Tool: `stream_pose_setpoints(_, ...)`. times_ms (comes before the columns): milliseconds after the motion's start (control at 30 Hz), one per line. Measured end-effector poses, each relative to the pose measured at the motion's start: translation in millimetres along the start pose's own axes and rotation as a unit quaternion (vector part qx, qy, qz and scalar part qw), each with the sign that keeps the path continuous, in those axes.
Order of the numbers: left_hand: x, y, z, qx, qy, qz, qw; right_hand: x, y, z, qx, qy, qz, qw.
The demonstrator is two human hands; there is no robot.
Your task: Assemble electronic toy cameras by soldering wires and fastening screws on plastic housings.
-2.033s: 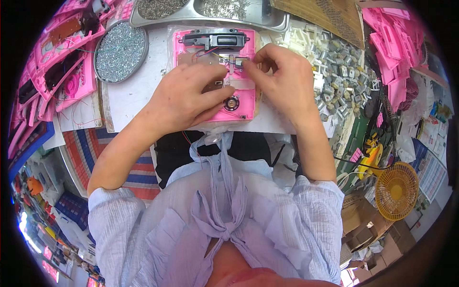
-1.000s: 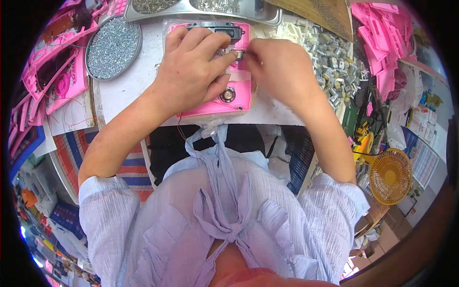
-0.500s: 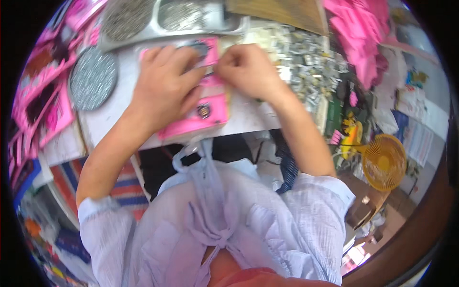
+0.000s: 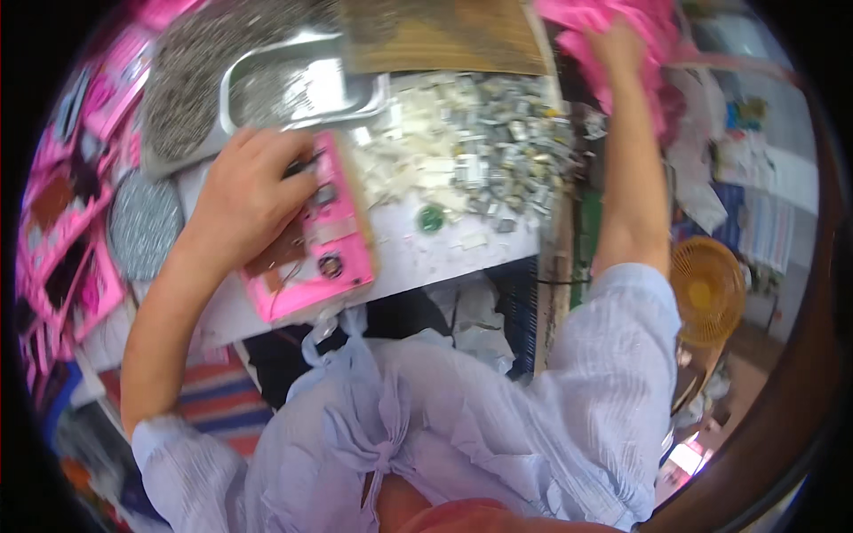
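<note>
A pink plastic casing (image 4: 355, 253) lies tilted on the white tabletop in front of me. It carries a round dark-and-metal part near its lower right corner and a brown piece on its left side. My left hand (image 4: 253, 195) is closed over the upper left of this casing, thumb and fingers curled by a small dark part; what lies under the palm is hidden. My right arm is stretched far to the right. My right hand (image 4: 617, 44) reaches into a heap of pink pieces (image 4: 573, 18), its fingers blurred and partly hidden there.
A metal tray of thin grey pieces (image 4: 191, 98) holds a smaller steel tray (image 4: 231, 89). Beside a brown board (image 4: 444, 40) spread loose white pieces (image 4: 422, 151) and small metal parts (image 4: 511, 151). A round grey dish (image 4: 147, 226), pink frames (image 4: 105, 289) and an orange basket (image 4: 706, 289) surround me.
My right hand has left the casing and moved up and right to the pink heap. My left hand stays on the casing. The whole view has shifted toward the right.
</note>
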State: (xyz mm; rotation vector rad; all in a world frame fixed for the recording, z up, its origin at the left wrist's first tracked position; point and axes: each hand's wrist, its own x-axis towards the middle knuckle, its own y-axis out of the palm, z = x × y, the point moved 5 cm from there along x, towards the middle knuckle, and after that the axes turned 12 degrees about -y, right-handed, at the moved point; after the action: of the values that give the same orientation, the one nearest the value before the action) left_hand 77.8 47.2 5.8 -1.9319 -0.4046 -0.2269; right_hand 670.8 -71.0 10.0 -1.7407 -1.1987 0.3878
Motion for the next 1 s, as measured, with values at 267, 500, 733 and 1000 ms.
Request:
stream_pose_setpoints(267, 10.0, 7.5, 5.3, -0.009, -0.053, -0.009, 0.999, 51.1, 36.2, -71.9, 0.362, 0.012, 0.094, 0.927)
stream_pose_setpoints(500, 6.4, 10.5, 10.9, -0.044, -0.056, -0.008, 0.997, 17.4, -19.6, -153.5, 0.790, 0.184, -0.049, 0.583)
stream_pose_setpoints(733, -2.4, 1.2, 20.6, -0.105, -0.043, -0.011, 0.994, -97.7, -99.6, -107.9, 0.839, 0.146, -0.262, 0.455)
stream_pose_setpoints(1000, 14.9, 12.0, -11.3, 0.150, 0.064, -0.384, 0.909, -234.3, -252.5, 192.1, 0.973, 0.002, -0.085, 0.213)
